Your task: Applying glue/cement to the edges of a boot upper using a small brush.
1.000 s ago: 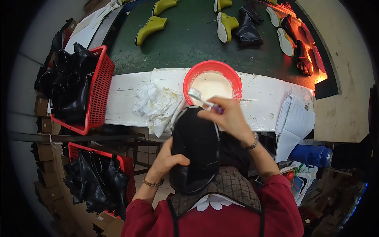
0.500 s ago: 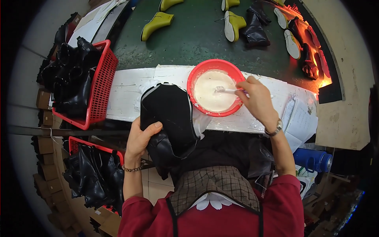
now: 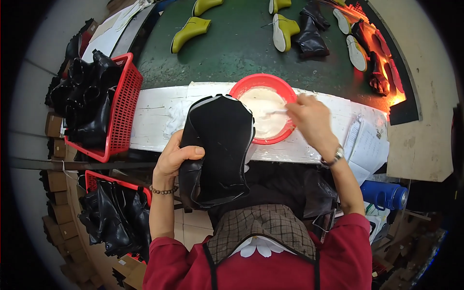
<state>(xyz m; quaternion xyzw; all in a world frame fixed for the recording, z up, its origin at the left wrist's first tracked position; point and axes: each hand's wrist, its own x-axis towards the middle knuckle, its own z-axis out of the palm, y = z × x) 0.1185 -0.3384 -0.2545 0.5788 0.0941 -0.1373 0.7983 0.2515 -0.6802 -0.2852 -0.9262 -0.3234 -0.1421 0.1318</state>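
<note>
My left hand [image 3: 175, 157] grips a black boot upper [image 3: 220, 140] by its left side, thumb on top. Its dark inner lining faces up, and its pale-edged far end overlaps the left rim of a red bowl [image 3: 238, 86] in the picture. A thick cream-coloured liquid [image 3: 261, 101] fills much of the bowl. At the bowl's right side, my right hand [image 3: 311, 121] is closed around the handle of a brush [image 3: 277, 112]. The brush reaches over the liquid; its tip is smeared by motion, so I cannot tell whether it touches.
A red basket [image 3: 122, 106] of black boot uppers stands at the left, another red basket [image 3: 92, 180] below it. Yellow-green boots [image 3: 191, 34] and dark boots [image 3: 311, 36] stand on the green surface. A glowing orange heater [image 3: 397, 99], papers [image 3: 369, 145] and a blue bottle [image 3: 384, 195] are at right.
The boot upper has shifted right and turned, showing more lining and covering the bowl's left part. My right hand has moved slightly right, the brush with it.
</note>
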